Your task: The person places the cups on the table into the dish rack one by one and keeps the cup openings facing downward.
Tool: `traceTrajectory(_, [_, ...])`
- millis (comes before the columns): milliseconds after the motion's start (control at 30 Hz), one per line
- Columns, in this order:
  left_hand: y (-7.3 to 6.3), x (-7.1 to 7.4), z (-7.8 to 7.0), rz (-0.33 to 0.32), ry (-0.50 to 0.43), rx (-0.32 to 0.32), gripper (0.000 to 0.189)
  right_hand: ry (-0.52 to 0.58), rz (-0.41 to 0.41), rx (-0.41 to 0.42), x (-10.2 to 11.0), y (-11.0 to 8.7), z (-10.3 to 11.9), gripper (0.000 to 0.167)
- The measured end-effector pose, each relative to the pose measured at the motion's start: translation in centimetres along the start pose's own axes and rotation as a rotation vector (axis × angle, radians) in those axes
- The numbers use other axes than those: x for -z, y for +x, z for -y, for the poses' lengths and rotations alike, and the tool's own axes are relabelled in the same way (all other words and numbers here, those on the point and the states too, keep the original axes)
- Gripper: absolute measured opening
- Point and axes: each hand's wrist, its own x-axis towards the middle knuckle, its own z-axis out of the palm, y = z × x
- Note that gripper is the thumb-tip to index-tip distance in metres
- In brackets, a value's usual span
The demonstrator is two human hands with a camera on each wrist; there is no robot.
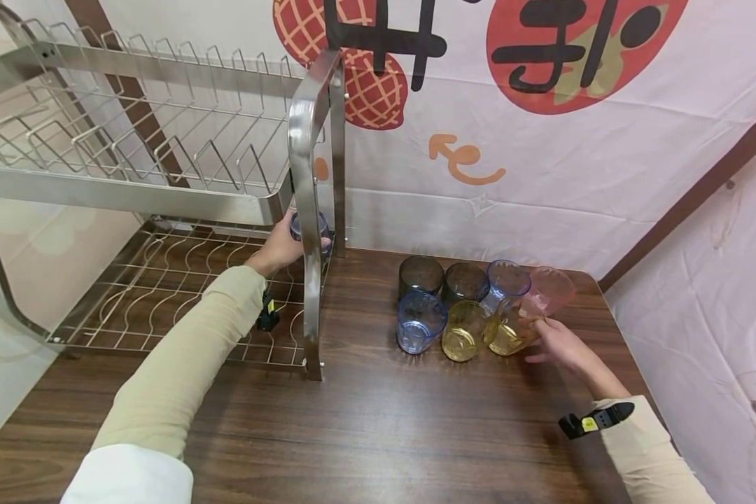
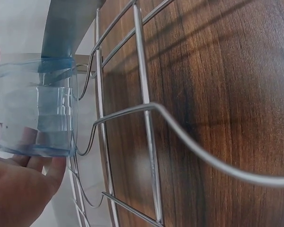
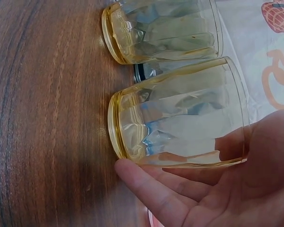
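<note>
The counter (image 1: pixel 384 420) is carrying a metal rack (image 1: pixel 132 190) around the left hand (image 1: pixel 282 243), which is gripping a blue glass (image 2: pixel 33 106). The right hand (image 1: pixel 562 343) is touching a yellow glass (image 3: pixel 180 118); whether it is gripping cannot be told. Other glasses (image 1: pixel 421 322) are standing near that hand.

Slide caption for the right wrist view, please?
A right hand touches a yellow glass on a wooden table, a second yellow glass beside it.

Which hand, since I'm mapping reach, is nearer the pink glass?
Right. The right hand is just in front of the pink glass, at a yellow glass; the left hand is far to its left, holding a blue glass at the rack.
</note>
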Motion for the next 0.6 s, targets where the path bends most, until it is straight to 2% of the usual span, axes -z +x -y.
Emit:
traceTrajectory(367, [-0.07,0.06,0.09,-0.007,0.048,0.003,0.105,-0.01,-0.001,-0.007,-0.05,-0.05,0.24,0.054])
traceTrajectory(600, [-0.09,0.04,0.22,-0.014,0.073,0.006,0.099,0.044,-0.031,-0.008,-0.08,-0.07,0.27,0.051])
